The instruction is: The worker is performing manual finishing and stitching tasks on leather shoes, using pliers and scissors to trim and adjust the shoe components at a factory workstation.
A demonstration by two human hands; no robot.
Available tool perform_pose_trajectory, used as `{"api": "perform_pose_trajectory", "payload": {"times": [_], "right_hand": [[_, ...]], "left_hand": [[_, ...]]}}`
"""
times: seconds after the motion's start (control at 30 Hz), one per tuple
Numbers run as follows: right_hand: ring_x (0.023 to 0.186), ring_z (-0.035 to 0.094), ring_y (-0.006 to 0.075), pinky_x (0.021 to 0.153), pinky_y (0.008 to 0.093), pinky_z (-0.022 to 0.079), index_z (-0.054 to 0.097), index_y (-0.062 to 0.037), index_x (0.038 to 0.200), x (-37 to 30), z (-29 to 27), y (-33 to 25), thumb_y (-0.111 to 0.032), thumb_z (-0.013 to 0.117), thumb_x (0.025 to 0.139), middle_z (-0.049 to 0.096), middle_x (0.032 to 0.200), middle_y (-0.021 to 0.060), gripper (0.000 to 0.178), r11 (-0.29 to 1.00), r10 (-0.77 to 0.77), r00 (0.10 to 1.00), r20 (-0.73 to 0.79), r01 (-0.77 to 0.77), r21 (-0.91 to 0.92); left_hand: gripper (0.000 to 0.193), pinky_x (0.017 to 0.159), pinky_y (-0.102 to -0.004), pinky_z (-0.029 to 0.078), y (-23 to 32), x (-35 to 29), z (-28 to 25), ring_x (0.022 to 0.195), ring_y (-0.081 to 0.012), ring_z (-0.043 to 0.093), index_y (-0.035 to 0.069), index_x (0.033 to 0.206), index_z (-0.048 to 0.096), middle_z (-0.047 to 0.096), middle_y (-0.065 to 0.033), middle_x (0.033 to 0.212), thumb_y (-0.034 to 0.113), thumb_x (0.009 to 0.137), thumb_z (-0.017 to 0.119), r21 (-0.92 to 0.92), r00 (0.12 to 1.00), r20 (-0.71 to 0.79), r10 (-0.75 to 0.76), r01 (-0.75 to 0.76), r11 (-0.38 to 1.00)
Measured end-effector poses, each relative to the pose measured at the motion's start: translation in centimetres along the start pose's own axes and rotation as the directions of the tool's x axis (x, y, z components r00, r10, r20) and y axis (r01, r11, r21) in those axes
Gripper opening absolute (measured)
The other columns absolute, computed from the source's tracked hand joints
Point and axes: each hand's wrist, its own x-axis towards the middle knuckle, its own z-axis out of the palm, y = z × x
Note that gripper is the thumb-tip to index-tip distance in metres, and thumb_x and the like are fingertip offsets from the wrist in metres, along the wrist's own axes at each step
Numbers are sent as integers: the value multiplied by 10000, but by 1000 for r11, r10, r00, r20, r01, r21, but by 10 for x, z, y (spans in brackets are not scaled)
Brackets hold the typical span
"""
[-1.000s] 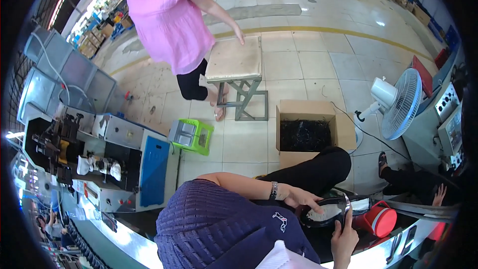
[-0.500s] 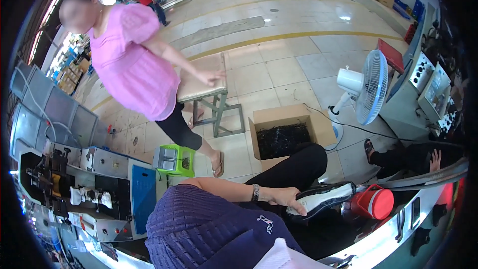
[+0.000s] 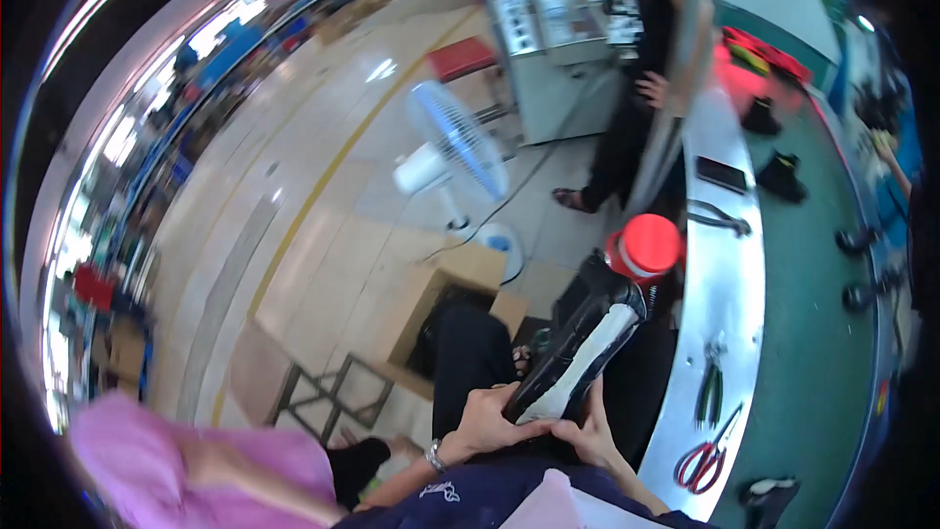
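A black shoe upper with a white bottom (image 3: 594, 351) is held over my lap, its underside turned up and its far end pointing away to the right. Around its near end, on the left side, my left hand (image 3: 490, 421), with a metal watch at the wrist, is closed. My right hand (image 3: 587, 431) grips the same end from the right, its thumb close to the left hand on the white bottom. Just beyond the far end of the shoe stands a jug with a red lid (image 3: 649, 245).
A metal ledge (image 3: 720, 323) at my right bears a phone (image 3: 722, 174), pincers (image 3: 720, 218), green-handled pliers (image 3: 710, 392) and red-handled scissors (image 3: 703, 465). Beyond it runs a green belt (image 3: 813, 333) with black shoes. A cardboard box (image 3: 416, 318) and fan (image 3: 450, 152) stand ahead; a person in pink (image 3: 264, 460) is at left.
My view has swung to the right. My right hand, out of sight before, now holds the shoe together with my left. The shoe has been turned to point away from me.
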Motion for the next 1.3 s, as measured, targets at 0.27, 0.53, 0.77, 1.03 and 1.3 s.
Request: {"api": "perform_pose_trajectory", "payload": {"times": [0.27, 0.53, 0.77, 1.03, 1.3], "right_hand": [[1301, 422, 218, 1052, 345, 363, 274, 3, 1473, -13, -64, -64, -11, 672, 726, 370, 1463, 132, 847, 965, -257, 797, -546, 185, -184], [1096, 558, 177, 951, 289, 424, 477, 23, 1356, -53, -254, -136, -177, 664, 870, 554, 1291, 150, 557, 804, -590, 202, -782, 61, -591], [566, 613, 110, 569, 278, 497, 620, 1, 1190, -44, -310, -154, -124, 639, 854, 672, 681, 66, 359, 675, -500, 276, -821, -470, -569], [533, 636, 138, 544, 289, 505, 673, -19, 1083, 78, -370, -170, -163, 636, 859, 676, 672, 88, 269, 543, -476, 596, -646, -379, -749], [1254, 474, 358, 1029, 422, 413, 437, -19, 1357, 281, -531, -199, -216, 640, 834, 475, 1366, 223, 595, 115, -610, 614, -501, -557, -822]], "left_hand": [[389, 523, -286, 487, 47, 50, 28, 570, -208, 632, 58, 800, 638, 634, -54, 674, 428, 772, 757, 68, 834, 294, 467, -506, 860], [209, 536, -270, 492, 14, 40, 41, 592, -184, 637, 54, 794, 648, 643, -55, 696, 248, 845, 704, 128, 920, 300, 251, -299, 946], [176, 545, -286, 505, -23, 33, 32, 626, -189, 665, 70, 805, 642, 658, -68, 706, 232, 857, 686, 312, 948, 318, -6, -98, 945], [235, 662, -388, 524, -50, 55, 74, 774, -309, 662, 70, 897, 607, 663, -138, 809, 300, 870, 646, 294, 762, 633, -133, -79, 952], [414, 868, -435, 469, -119, 54, 104, 1015, -345, 602, 75, 1148, 582, 625, -198, 1067, 347, 840, 632, 517, 421, 750, -509, 106, 849]]}}
